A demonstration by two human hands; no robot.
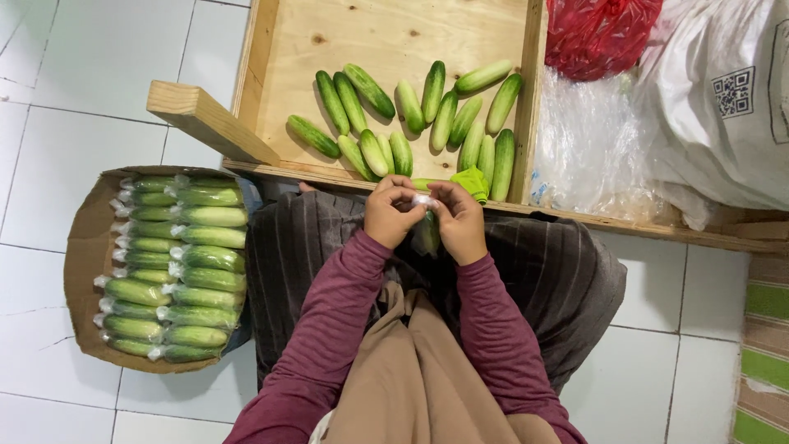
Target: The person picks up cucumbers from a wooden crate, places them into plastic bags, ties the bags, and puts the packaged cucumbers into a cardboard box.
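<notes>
Both my hands meet over my lap at the front edge of a wooden tray (386,37). My left hand (393,215) and my right hand (460,222) pinch the twisted top of a clear plastic bag (422,200) around one cucumber (427,234), which hangs down between them. Several loose green cucumbers (411,115) lie on the tray just beyond my hands. A small green tape dispenser (472,182) rests at the tray's edge by my right hand.
A cardboard box (80,255) on the white tiled floor at my left holds several bagged cucumbers (185,271) in two rows. Clear plastic bags (588,156), a red bag (600,33) and a white sack (723,99) lie at the right. A wooden beam (205,122) juts left.
</notes>
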